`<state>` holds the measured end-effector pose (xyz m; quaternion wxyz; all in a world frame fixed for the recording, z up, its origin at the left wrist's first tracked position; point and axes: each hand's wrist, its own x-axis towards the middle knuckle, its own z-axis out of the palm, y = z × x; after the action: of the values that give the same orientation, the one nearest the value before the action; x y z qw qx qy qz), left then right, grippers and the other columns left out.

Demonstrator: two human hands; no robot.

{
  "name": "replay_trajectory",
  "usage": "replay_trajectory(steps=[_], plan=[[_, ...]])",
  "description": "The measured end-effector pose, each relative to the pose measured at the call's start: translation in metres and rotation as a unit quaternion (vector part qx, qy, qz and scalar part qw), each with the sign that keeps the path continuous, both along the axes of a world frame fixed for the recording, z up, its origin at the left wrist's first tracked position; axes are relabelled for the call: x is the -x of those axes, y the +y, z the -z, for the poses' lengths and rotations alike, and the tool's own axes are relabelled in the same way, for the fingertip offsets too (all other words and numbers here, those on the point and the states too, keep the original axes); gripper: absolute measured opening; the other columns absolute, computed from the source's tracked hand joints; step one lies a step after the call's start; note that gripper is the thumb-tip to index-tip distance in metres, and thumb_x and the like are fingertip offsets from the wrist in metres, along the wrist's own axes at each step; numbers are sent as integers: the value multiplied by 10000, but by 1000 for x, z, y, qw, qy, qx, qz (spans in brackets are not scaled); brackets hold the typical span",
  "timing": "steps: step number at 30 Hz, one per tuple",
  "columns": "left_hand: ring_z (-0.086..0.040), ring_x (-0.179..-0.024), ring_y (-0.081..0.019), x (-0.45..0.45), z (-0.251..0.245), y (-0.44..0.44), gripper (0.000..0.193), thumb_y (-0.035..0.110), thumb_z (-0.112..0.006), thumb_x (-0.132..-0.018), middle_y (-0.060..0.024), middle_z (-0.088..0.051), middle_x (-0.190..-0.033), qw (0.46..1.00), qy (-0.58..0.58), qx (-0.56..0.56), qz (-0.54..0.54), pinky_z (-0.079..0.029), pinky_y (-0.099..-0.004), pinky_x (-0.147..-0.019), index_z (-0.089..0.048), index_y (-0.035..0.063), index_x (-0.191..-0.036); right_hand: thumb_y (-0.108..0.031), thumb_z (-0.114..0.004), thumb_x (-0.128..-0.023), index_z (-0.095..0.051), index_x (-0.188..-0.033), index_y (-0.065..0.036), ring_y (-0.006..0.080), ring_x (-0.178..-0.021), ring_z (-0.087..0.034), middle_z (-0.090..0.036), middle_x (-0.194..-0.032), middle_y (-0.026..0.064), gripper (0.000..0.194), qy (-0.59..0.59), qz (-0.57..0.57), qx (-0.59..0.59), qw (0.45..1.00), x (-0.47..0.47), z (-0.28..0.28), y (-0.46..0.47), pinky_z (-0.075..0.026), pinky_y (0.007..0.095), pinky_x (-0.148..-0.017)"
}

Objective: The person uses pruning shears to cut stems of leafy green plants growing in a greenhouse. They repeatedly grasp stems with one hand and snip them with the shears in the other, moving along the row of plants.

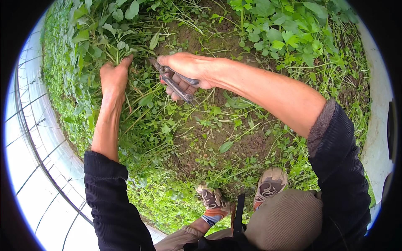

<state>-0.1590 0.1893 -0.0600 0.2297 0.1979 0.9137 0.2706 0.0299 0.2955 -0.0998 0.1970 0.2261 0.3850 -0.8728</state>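
Note:
My left hand point(113, 77) is closed around the stems of a leafy green plant point(117, 44) at the upper left. Some leaves stick up past my thumb, and the grasped lower stems are partly hidden. Just to the right, my right hand point(182, 67) holds a pair of pruning shears point(177, 82) with dark handles, a coil spring and a red part. The handles are spread apart. Their blade end lies near the low greenery, a short gap from my left hand; whether the blades touch a stem cannot be made out.
Bare brown soil point(220, 138) with scattered sprigs lies in the middle. A loose leaf on a long stem point(226, 146) rests there. Dense lobed-leaf plants point(285, 40) grow at the upper right. My shoes point(271, 185) stand below. A greenhouse film wall point(37, 131) with thin frame lines curves along the left.

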Motion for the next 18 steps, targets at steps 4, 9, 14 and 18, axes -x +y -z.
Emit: replay_trajectory(steps=[4,9,14,18], plan=[[-592,-711,-153,1,10,2,293,170,-744,-828,-101,-694,-848,998,8,-54,-31,-468,-311,-687,-674,-73,-975,-370,-240,-1058,-473,-973,-8,175,-695,-649,-602,-862,133,438,-12,7,-2,1000,7,-3,0,-552,290,-583],[-580,-713,-145,3,11,-11,257,149,-698,-841,-101,-687,-837,994,12,-99,-41,-457,-304,-688,-675,-64,-983,-403,-254,-1075,-516,-977,-28,97,-559,-508,-496,-740,21,467,-38,29,1,999,2,-10,-3,-459,245,-474],[-561,-708,-142,3,11,-13,277,182,-674,-843,-91,-676,-824,998,43,-48,-19,-459,-306,-691,-681,-52,-991,-382,-231,-1052,-485,-970,-13,183,-710,-672,-625,-885,143,455,15,-21,-21,999,0,-7,0,-553,294,-545],[-596,-747,-168,4,11,-7,311,199,-696,-829,-110,-689,-867,999,5,-30,-35,-478,-315,-733,-680,-62,-997,-437,-259,-1045,-516,-991,-27,186,-719,-684,-646,-874,133,488,-3,-21,-6,1000,14,1,0,-534,313,-560]])
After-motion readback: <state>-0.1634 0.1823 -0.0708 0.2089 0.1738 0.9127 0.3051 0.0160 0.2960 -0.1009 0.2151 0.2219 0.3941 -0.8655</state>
